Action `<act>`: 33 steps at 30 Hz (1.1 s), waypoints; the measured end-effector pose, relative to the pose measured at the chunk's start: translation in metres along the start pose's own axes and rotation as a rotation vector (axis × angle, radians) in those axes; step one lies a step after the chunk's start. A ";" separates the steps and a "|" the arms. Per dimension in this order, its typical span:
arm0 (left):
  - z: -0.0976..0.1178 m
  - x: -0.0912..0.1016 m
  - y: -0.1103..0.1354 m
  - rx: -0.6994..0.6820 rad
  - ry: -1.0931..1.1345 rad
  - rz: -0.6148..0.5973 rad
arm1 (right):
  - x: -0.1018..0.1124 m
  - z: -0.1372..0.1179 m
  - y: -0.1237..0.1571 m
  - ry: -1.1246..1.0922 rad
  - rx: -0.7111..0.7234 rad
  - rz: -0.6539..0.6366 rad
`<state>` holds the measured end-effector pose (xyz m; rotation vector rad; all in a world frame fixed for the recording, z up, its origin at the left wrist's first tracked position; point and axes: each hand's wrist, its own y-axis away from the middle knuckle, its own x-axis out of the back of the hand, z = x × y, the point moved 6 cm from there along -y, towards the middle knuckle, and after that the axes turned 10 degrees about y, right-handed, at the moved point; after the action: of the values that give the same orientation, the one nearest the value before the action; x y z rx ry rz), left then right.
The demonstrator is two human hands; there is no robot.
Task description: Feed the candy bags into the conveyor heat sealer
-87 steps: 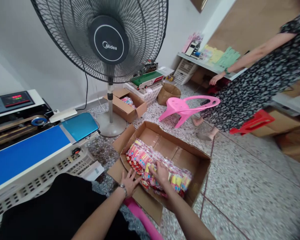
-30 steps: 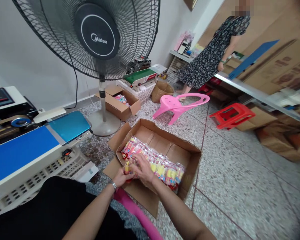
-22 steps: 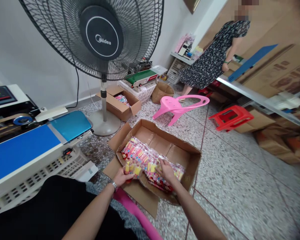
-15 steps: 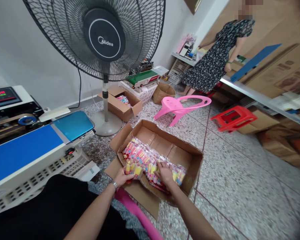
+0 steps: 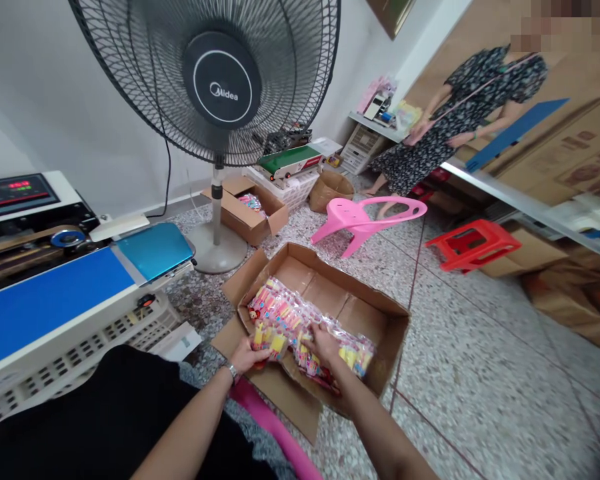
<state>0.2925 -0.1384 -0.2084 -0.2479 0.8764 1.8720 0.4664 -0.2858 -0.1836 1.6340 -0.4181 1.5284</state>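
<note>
An open cardboard box (image 5: 375,313) lies on the floor in front of me, its near half filled with a row of clear packets of red, yellow and pink items (image 5: 285,313). My left hand (image 5: 247,355) grips one packet (image 5: 267,339) at the near left end of the row. My right hand (image 5: 324,345) presses on the packets in the middle of the row, with its fingers curled over them. The far half of the box shows bare cardboard.
A blue conveyor machine (image 5: 55,300) on a white crate stands at my left. A large standing fan (image 5: 215,80) is behind the box, with a smaller carton (image 5: 245,213) beside it. A pink chair (image 5: 365,220) and a red stool (image 5: 473,243) stand further off. A person in a patterned dress (image 5: 450,133) is at the back shelf.
My left hand has lifted a packet at the left end of the row. My right hand has moved from there to the middle of the row. The person at the back has walked further away.
</note>
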 end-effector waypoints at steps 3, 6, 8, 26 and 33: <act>-0.001 0.002 -0.001 -0.017 0.002 0.010 | 0.000 -0.001 0.001 -0.018 0.023 0.019; 0.000 0.003 -0.002 -0.029 0.006 0.012 | -0.002 0.000 0.005 -0.042 0.050 0.026; 0.001 0.002 -0.002 -0.035 0.011 0.006 | -0.004 0.001 0.006 -0.068 0.052 0.014; 0.002 0.002 -0.002 -0.035 0.035 0.033 | -0.005 -0.001 0.015 -0.194 0.051 0.214; -0.002 0.005 -0.002 -0.011 0.044 0.069 | -0.017 -0.001 0.015 -0.351 -0.039 0.258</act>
<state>0.2920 -0.1361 -0.2135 -0.2694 0.9151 1.9424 0.4511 -0.2992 -0.1948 1.8784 -0.8716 1.4019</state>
